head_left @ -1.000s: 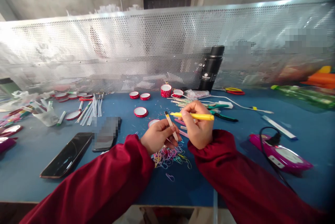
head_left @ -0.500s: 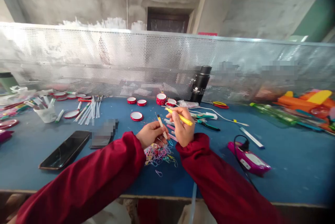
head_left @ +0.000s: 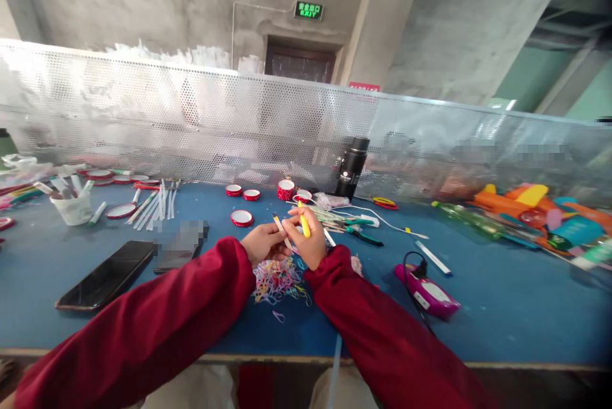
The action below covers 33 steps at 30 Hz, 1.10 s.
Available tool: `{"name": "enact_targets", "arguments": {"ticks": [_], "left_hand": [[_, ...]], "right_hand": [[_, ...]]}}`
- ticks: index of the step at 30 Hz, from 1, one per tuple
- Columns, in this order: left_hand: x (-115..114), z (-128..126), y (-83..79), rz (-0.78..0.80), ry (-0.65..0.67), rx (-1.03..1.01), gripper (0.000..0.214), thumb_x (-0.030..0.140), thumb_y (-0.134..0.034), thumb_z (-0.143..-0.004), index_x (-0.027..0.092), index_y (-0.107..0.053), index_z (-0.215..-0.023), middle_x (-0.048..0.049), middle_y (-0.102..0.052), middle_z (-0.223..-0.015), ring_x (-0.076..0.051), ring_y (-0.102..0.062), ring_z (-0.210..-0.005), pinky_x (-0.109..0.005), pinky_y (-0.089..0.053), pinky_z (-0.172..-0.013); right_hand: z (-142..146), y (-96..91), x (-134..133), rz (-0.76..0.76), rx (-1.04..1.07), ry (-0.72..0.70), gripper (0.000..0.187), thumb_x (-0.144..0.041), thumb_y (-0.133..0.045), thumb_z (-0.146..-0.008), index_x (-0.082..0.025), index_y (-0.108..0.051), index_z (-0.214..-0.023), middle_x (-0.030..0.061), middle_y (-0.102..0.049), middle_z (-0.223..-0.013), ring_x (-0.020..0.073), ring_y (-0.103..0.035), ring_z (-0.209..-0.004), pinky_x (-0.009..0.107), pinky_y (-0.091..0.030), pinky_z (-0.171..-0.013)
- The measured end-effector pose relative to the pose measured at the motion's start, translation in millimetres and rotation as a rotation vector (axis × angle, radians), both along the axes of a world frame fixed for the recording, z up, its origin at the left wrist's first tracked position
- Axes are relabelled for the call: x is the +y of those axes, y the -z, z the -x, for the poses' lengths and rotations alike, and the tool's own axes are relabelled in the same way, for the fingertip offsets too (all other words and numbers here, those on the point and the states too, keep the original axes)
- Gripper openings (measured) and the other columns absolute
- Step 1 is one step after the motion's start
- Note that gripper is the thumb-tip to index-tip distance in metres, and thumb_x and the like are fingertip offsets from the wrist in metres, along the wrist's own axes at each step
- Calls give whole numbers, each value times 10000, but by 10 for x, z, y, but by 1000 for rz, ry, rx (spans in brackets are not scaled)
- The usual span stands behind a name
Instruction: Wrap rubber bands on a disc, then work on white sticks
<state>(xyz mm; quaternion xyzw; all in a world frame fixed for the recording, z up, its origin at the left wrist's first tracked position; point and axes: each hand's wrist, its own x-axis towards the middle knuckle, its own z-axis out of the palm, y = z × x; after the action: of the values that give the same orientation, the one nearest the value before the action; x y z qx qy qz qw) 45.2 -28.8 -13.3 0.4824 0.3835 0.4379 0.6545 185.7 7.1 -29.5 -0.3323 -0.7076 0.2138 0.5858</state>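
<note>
My left hand (head_left: 264,244) pinches a flat, pale wooden stick (head_left: 281,229) with a dark upper tip. Close beside it, my right hand (head_left: 310,244) is closed around a yellow marker (head_left: 305,225), and its fingers reach to the stick. Whether they touch it I cannot tell. Below both hands lies a heap of small coloured elastic bands (head_left: 280,281). One loose lilac band (head_left: 278,316) sits nearer the table edge.
Two dark phones, one in front (head_left: 108,275), lie left. Farther back stand a white cup of markers (head_left: 71,210), red-rimmed lids (head_left: 241,218) and a black bottle (head_left: 352,168). Green-handled pliers (head_left: 366,237), a purple device (head_left: 427,294) and an orange toy (head_left: 507,205) are right.
My right hand has come down and closer to my left, turning the yellow marker more upright. The stick stays in my left hand. The head view has shifted to the right.
</note>
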Motion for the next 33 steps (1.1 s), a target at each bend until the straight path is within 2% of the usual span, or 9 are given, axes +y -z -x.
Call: {"name": "enact_targets", "arguments": {"ticks": [6, 13, 19, 23, 25, 29, 33], "left_hand": [[7, -2, 16, -79, -10, 171, 235, 337, -643, -827, 136, -595, -941, 13, -580, -698, -74, -581, -508, -176, -432, -459], [36, 2, 30, -107, -10, 255, 227, 345, -639, -824, 132, -585, -878, 18, -567, -703, -70, -567, -504, -193, -395, -455], [25, 19, 28, -104, 27, 264, 370, 450, -744, -712, 124, -611, -826, 19, -567, -689, -69, -558, -527, -203, -398, -478], [-13, 9, 28, -53, 125, 216, 455, 479, -808, -628, 110, -640, -834, 1, -599, -721, -69, -563, -550, -210, -423, -507], [-23, 6, 30, -28, 149, 161, 468, 491, -801, -640, 113, -648, -869, -14, -625, -766, -75, -587, -584, -205, -432, -517], [-18, 19, 31, -5, 112, 90, 430, 475, -765, -709, 136, -649, -947, -46, -672, -880, -95, -647, -684, -180, -439, -525], [5, 40, 37, -22, 48, 81, 341, 392, -781, -718, 129, -663, -901, -43, -675, -839, -69, -629, -673, -148, -417, -517]], "right_hand": [[15, 14, 12, 61, 17, -29, 254, -297, -680, -764, -217, -554, -970, -11, -669, -728, 172, -641, -677, 318, -511, -701], [30, 27, 26, 176, 123, -90, 304, -317, -720, -719, -231, -531, -940, -26, -654, -721, 147, -608, -601, 267, -486, -554], [65, 22, 13, 316, 302, -196, 370, -344, -759, -676, -240, -506, -926, -76, -610, -634, 91, -481, -433, 225, -392, -428], [37, -7, 29, 378, 380, -144, 374, -335, -780, -639, -222, -537, -900, -60, -616, -637, 103, -554, -532, 218, -421, -500], [20, -10, 50, 413, 420, -146, 392, -330, -795, -615, -217, -549, -897, -51, -618, -652, 106, -572, -569, 217, -431, -523], [20, 11, 80, 464, 509, -271, 430, -349, -808, -599, -233, -529, -905, -73, -574, -606, 87, -501, -476, 203, -385, -437], [49, -12, 43, 494, 526, -339, 420, -324, -814, -596, -237, -525, -889, -74, -565, -594, 83, -485, -462, 193, -376, -409]]}}
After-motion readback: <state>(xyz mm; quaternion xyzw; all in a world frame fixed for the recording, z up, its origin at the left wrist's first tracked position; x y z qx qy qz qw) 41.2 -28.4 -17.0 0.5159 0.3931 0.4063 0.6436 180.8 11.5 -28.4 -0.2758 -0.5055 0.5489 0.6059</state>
